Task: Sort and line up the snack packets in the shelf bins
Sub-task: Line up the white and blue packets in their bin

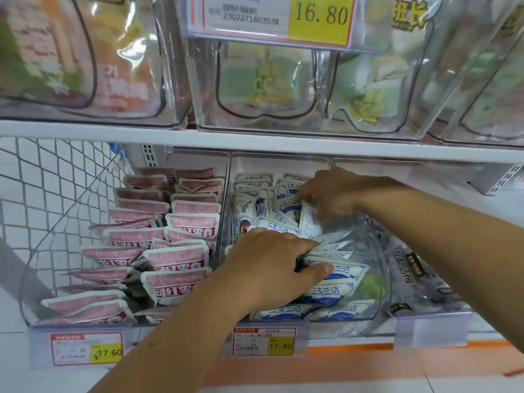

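Bright, even light throughout; white glare streaks the clear upper bins (175, 66), whose contents look blurred. Wide-angle distortion bends the shelf edge (255, 143) near the frame edges.

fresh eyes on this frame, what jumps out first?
Both hands are in the middle bin. The left hand grips blue-and-white packets near the front, and the right hand reaches among those at the back. In the bin to the left, pink packets stand in two rows, and a yellow 16.80 price tag hangs at top centre.
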Tool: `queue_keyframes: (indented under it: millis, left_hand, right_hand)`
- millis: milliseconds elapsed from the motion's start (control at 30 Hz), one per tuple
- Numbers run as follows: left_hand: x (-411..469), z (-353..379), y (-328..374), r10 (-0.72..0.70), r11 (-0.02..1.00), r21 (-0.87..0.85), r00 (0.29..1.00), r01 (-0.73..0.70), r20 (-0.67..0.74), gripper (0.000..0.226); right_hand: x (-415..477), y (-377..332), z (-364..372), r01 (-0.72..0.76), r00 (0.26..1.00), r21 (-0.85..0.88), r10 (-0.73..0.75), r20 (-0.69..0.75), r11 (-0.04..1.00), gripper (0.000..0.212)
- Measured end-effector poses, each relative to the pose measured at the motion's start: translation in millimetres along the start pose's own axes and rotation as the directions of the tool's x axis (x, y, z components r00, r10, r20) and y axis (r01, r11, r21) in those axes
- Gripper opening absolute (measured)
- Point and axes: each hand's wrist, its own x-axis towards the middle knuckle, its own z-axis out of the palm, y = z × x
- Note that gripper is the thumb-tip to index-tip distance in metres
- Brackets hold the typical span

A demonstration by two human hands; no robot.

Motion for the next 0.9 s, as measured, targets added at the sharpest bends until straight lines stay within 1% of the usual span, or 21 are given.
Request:
queue_keyframes:
  millis: [67, 133, 200, 233, 300, 333, 400, 433, 500, 533, 567, 600, 633, 667, 733, 767, 833, 867, 900]
  left_hand:
    - [0, 1, -1, -0.005, 1.000, -0.006, 1.000, 0.005, -0.010, 0.064]
    - [-2, 2, -1, -0.003, 1.000, -0.022, 0.999, 0.003, -0.036, 0.063]
    - [-3, 3, 0, -0.011, 0.997, -0.077, 0.995, 0.003, -0.099, 0.060]
    - [-4, 3, 1, -0.028, 0.990, -0.142, 0.988, 0.006, -0.154, 0.056]
    - [-5, 4, 1, -0.100, 0.951, -0.309, 0.952, 0.006, -0.289, 0.047]
    - [-5, 3, 1, -0.138, 0.928, -0.372, 0.926, -0.004, -0.352, 0.047]
    - [-7, 2, 3, -0.160, 0.909, -0.416, 0.892, -0.034, -0.422, 0.061]
    - [-7, 0, 4, -0.150, 0.910, -0.411, 0.887, -0.048, -0.436, 0.072]
    - [-8, -3, 4, -0.112, 0.913, -0.400, 0.890, -0.084, -0.442, 0.084]
    - [-7, -4, 3, -0.095, 0.896, -0.429, 0.894, -0.115, -0.438, 0.083]
    - [-7, -4, 2, -0.088, 0.861, -0.487, 0.901, -0.146, -0.425, 0.079]
    - [-8, -5, 1, -0.088, 0.814, -0.554, 0.906, -0.173, -0.413, 0.072]
    - [-9, -6, 1, -0.088, 0.777, -0.599, 0.908, -0.195, -0.410, 0.064]
    - [-10, -7, 1, -0.089, 0.765, -0.610, 0.904, -0.208, -0.419, 0.055]
    - [-11, -8, 2, -0.102, 0.801, -0.562, 0.878, -0.206, -0.467, 0.036]
    - [-10, -8, 2, -0.116, 0.823, -0.532, 0.856, -0.200, -0.503, 0.028]
    - [-8, -8, 2, -0.180, 0.838, -0.516, 0.802, -0.178, -0.569, 0.021]
    - [-7, -8, 2, -0.225, 0.832, -0.531, 0.776, -0.162, -0.589, 0.020]
    - [-5, -7, 1, -0.275, 0.813, -0.564, 0.761, -0.143, -0.588, 0.020]
  right_hand:
    - [2, 4, 1, 0.028, 0.999, 0.126, -0.024, -0.037, 0.992, 0.051]
    - [-12, 12, 2, 0.045, 0.996, 0.321, -0.016, -0.092, 0.946, 0.042]
    - [-32, 18, 2, 0.092, 0.978, 0.466, 0.008, -0.208, 0.880, 0.037]
    - [-41, 19, 3, 0.115, 0.961, 0.513, 0.036, -0.276, 0.850, 0.037]
    - [-57, 17, 5, 0.168, 0.917, 0.632, 0.115, -0.381, 0.756, 0.038]
    - [-63, 16, 6, 0.198, 0.899, 0.687, 0.149, -0.411, 0.699, 0.038]
    - [-72, 14, 10, 0.245, 0.875, 0.762, 0.202, -0.441, 0.599, 0.036]
    - [-75, 13, 12, 0.274, 0.866, 0.801, 0.225, -0.446, 0.532, 0.032]
    - [-81, 11, 16, 0.358, 0.852, 0.875, 0.269, -0.449, 0.327, 0.025]
    - [-84, 9, 18, 0.385, 0.855, 0.899, 0.286, -0.433, 0.210, 0.024]
    - [-85, 8, 20, 0.381, 0.867, 0.919, 0.305, -0.394, 0.103, 0.027]
    - [-86, 6, 22, 0.353, 0.883, 0.936, 0.326, -0.338, 0.013, 0.030]
    - [-86, 4, 25, 0.316, 0.890, 0.948, 0.358, -0.281, -0.043, 0.035]
    - [-85, 3, 28, 0.281, 0.890, 0.958, 0.390, -0.236, -0.061, 0.039]
    - [-83, 3, 31, 0.240, 0.890, 0.969, 0.411, -0.197, -0.055, 0.043]
    - [-84, 4, 32, 0.248, 0.904, 0.964, 0.378, -0.197, -0.091, 0.046]
    - [-90, 6, 30, 0.262, 0.947, 0.944, 0.241, -0.211, -0.199, 0.063]
    - [-93, 8, 30, 0.259, 0.958, 0.945, 0.177, -0.225, -0.202, 0.075]
    - [-97, 11, 30, 0.260, 0.959, 0.957, 0.147, -0.241, -0.131, 0.085]
